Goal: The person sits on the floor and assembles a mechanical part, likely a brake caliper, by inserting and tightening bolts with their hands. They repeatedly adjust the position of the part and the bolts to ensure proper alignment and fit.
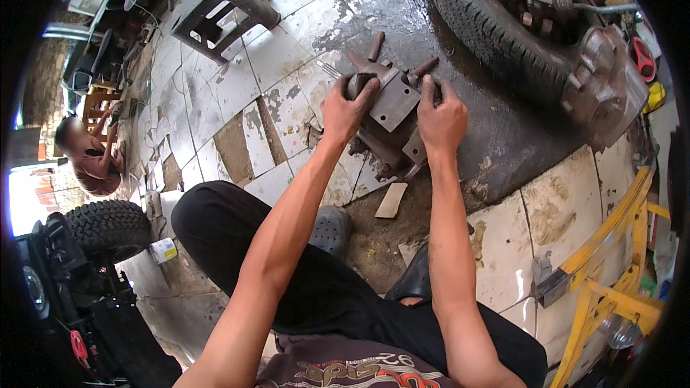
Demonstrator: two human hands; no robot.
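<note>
In the head view, both forearms reach up from the lower edge, the left slanting inward to the right, the right nearly straight up. The two hands sit at similar height over a metal fixture (pixel 392 104) that rests on the tiled floor (pixel 302 36), just beyond the person's feet. The fixture lies askew, its flat plate with bolt holes facing up between the hands.

The left hand (pixel 342 109) is at the fixture's left side, back of the hand up, wrist angled toward the plate. Its fingers curl around a dark rounded part (pixel 361 85), thumb on the near right side, gripping it. The right hand (pixel 442 116) is at the right side of the plate, fingers bent, with thumb and forefinger pointing forward and close together near a short rod (pixel 425 66); whether they pinch something small cannot be told. Another rod (pixel 376 44) stands out from the fixture's far end.

A tire (pixel 467 18) lies to the right, with a metal casing (pixel 604 86) at its near edge. A stool (pixel 223 7) stands beyond to the left, and a yellow frame (pixel 607 226) is at lower right. At far left, another person (pixel 97 162) sits low.
</note>
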